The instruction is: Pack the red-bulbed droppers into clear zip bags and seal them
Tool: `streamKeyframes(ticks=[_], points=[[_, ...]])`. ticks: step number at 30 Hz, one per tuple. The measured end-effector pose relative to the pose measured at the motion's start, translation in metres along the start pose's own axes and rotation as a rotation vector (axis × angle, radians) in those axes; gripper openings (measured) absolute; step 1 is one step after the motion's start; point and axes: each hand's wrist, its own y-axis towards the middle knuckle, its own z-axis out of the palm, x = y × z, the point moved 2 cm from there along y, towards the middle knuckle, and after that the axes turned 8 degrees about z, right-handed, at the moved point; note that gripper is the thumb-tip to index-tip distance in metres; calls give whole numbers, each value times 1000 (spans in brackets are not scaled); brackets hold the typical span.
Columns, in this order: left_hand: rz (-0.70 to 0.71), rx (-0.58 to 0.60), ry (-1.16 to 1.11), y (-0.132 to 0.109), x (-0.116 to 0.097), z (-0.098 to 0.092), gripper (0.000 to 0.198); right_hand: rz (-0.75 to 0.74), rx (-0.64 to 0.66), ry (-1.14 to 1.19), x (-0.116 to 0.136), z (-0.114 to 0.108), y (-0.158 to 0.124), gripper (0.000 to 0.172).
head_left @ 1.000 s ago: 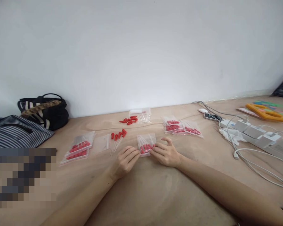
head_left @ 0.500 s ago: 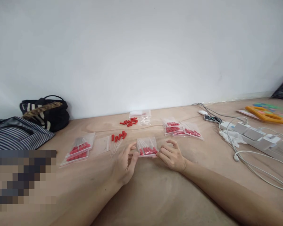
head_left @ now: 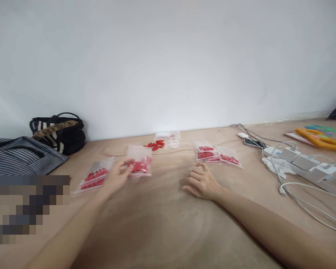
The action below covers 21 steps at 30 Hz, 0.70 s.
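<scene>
My left hand (head_left: 120,172) pinches the left edge of a clear zip bag (head_left: 138,151) holding several red-bulbed droppers. That bag is raised over the loose droppers and mostly hides them; a few thin tips (head_left: 136,179) show below it. Left of it, stacked zip bags (head_left: 95,179) of red-bulbed droppers lie partly behind my left hand. My right hand (head_left: 202,184) rests on the table with fingers loosely curled and apart, holding nothing. Beyond it lie several filled zip bags (head_left: 212,155).
Loose red bulbs (head_left: 156,145) and clear thin tubes with a bag (head_left: 172,143) lie near the wall. A power strip (head_left: 305,167) with white cables stands right, near a phone (head_left: 253,143) and a yellow frame (head_left: 319,139). Striped (head_left: 25,155) and black bags (head_left: 70,138) sit left.
My left hand has carried the filled zip bag from in front of me to the left, over the loose droppers. My right hand has let go and stayed in place.
</scene>
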Motion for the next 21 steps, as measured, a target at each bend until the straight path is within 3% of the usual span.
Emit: streamKeyframes(ticks=[4, 6, 8, 12, 15, 17, 21], points=[[-90, -67, 255, 5, 45, -71, 65, 12, 32, 38, -3, 7, 0, 24], [-96, -72, 386, 3, 57, -88, 63, 2, 32, 55, -2, 9, -1, 24], [-67, -79, 520, -1, 60, -92, 60, -7, 32, 63, -1, 10, -1, 23], [117, -28, 708, -7, 43, -67, 49, 3, 41, 68, -1, 9, -1, 23], [312, 183, 719, -15, 26, -34, 38, 10, 53, 75, -2, 9, -1, 24], [422, 314, 815, -21, 18, -15, 43, 9, 55, 80, -2, 9, -1, 24], [478, 435, 984, -28, 11, 6, 48, 8, 60, 92, -2, 9, -2, 23]])
